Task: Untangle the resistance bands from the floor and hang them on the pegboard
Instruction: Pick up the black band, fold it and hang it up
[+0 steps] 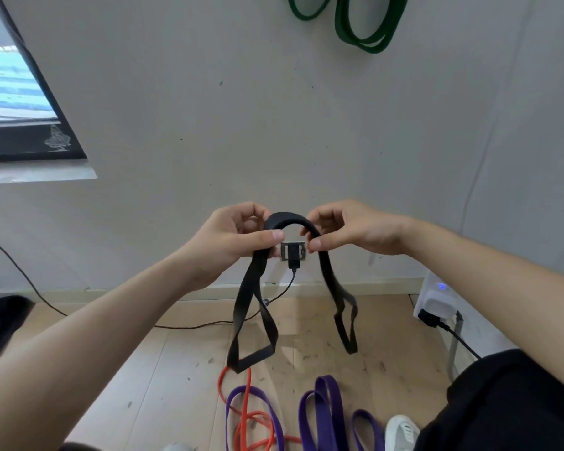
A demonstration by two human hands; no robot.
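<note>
The left hand and the right hand hold a black band up before the wall, the fingers of each curled and pinching one side of its arched top; its two looped ends hang above the floor. Purple bands and an orange band lie tangled on the floor below; green bands hang high on the wall.

Likely home room: wood floor, plain wall, window, plugged socket.
</note>
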